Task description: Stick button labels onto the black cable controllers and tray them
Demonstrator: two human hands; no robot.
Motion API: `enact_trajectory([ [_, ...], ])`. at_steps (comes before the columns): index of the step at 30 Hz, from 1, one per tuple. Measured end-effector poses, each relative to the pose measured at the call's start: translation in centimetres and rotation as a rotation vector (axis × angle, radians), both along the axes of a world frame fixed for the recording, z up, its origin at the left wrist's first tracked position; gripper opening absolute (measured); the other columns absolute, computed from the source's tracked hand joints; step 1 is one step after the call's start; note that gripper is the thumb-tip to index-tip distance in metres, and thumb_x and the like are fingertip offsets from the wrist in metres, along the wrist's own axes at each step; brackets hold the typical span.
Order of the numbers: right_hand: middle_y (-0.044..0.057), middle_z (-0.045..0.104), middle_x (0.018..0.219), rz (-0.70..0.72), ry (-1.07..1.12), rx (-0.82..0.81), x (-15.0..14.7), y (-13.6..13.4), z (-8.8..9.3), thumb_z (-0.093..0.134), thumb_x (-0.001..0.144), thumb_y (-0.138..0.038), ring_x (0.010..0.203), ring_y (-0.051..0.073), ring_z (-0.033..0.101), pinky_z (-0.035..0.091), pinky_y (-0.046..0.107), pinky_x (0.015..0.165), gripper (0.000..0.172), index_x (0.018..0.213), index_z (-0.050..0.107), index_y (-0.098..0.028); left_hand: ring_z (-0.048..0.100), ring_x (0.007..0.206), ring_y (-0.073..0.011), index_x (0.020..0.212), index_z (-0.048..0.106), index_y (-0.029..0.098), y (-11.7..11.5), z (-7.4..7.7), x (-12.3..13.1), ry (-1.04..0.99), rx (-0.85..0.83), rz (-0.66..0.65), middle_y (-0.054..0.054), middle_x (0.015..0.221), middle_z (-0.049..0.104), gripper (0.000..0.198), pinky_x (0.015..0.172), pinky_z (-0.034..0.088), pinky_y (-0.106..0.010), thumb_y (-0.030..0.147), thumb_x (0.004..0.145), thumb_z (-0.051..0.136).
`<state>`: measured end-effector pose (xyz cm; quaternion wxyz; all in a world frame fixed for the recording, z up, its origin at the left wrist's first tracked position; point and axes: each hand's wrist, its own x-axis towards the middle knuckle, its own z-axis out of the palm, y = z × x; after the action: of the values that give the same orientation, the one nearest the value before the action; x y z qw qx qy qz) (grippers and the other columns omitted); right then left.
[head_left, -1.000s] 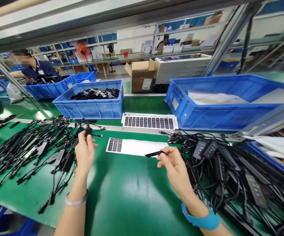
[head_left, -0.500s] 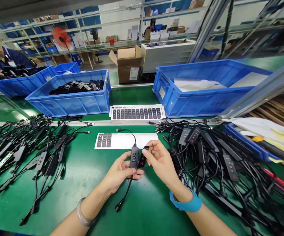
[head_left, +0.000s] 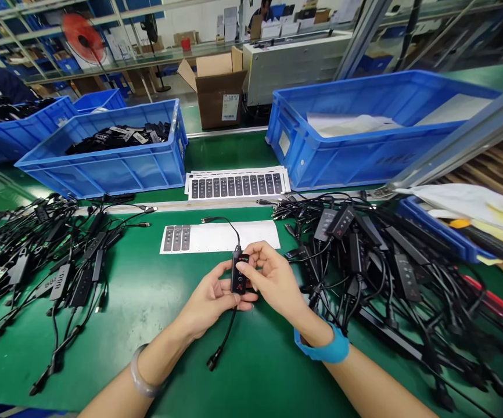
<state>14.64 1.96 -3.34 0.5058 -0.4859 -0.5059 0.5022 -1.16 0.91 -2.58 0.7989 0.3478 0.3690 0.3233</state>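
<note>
"Head view: how does your grip stand?"

"Nearly closed, both sides: just nearer me than the label sheet (head_left: 216,238), my left hand (head_left: 210,301) cradles the black controller (head_left: 236,253) while my right hand (head_left: 274,283) pinches a dark label (head_left: 240,284) over its face."

"And the step?"

"Laying the label on, I judge; the next move calls for squared edges, then even pressure."

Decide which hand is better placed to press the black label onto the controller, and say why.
Probably the right hand: its thumb is on the label, over the controller's face. The left hand grips the controller's lower end, so it seems better suited to steadying.
</note>
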Motion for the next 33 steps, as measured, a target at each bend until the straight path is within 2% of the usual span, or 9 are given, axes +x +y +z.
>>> enact_trajectory([
  [11, -0.004, 0.047, 0.071, 0.010, 0.004, -0.012, -0.02, -0.02, -0.14, 0.066, 0.080, -0.034, 0.058, 0.011, 0.047, 0.044, 0.020, 0.044, 0.019, 0.090, 0.054, -0.022, 0.072, 0.092, -0.0241, 0.124, 0.048, 0.018, -0.05, -0.06, -0.05, -0.015, 0.003, -0.006, -0.010, 0.098, 0.074, 0.061, 0.080, 0.056, -0.033, 0.023, 0.073, 0.081],
  [22, -0.003, 0.046, 0.073, -0.006, -0.053, 0.004, 0.01, -0.17, -0.35, 0.065, 0.081, -0.032, 0.064, 0.012, 0.050, 0.049, 0.020, 0.049, 0.018, 0.092, 0.056, -0.022, 0.071, 0.092, -0.0245, 0.128, 0.045, 0.015, -0.21, 0.50, 0.07, 0.025, 0.016, -0.013, -0.010, 0.096, 0.073, 0.062, 0.082, 0.055, -0.035, 0.028, 0.076, 0.077],
  [33, -0.003, 0.048, 0.071, -0.021, -0.130, 0.044, -0.17, -0.47, -0.03, 0.059, 0.084, -0.028, 0.061, 0.012, 0.051, 0.048, 0.020, 0.047, 0.013, 0.094, 0.058, -0.020, 0.072, 0.087, -0.0207, 0.127, 0.044, 0.015, -0.20, 0.43, 0.18, 0.051, 0.036, -0.017, -0.008, 0.092, 0.073, 0.061, 0.078, 0.056, -0.031, 0.027, 0.077, 0.076],
])
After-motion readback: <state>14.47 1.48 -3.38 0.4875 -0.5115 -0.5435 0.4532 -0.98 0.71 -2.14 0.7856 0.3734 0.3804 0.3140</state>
